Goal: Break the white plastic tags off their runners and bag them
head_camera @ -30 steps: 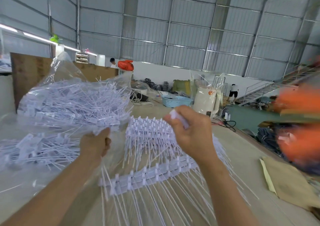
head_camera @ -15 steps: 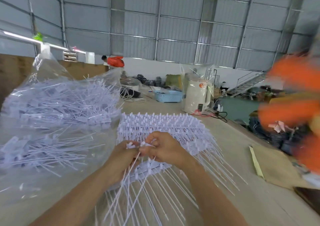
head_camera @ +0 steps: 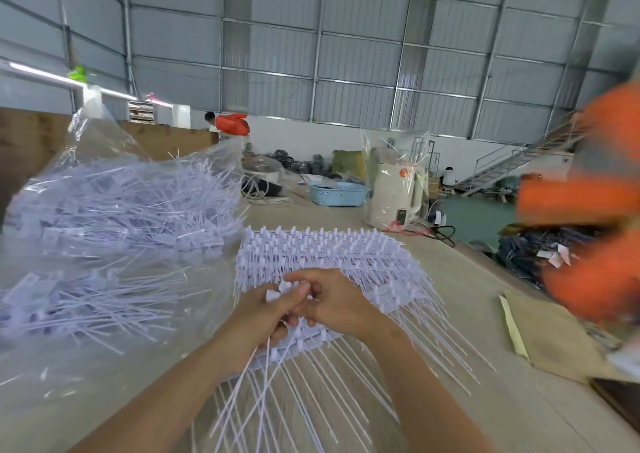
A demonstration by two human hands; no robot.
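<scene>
A stack of white plastic tag runners lies on the table in front of me, long thin tails fanning toward me. My left hand grips a small bundle of white tags by their heads, tails hanging down. My right hand meets it and pinches tag heads between the fingers. A big clear plastic bag on the left holds a heap of loose white tags.
The wooden table runs back to a blue basket and a wrapped white appliance. A brown envelope lies at right. A blurred person in orange stands at the right edge.
A second ago my hands were apart, the left at the bag, the right raised with a tag. They came together over the runners and now stay joined on the tag heads.
</scene>
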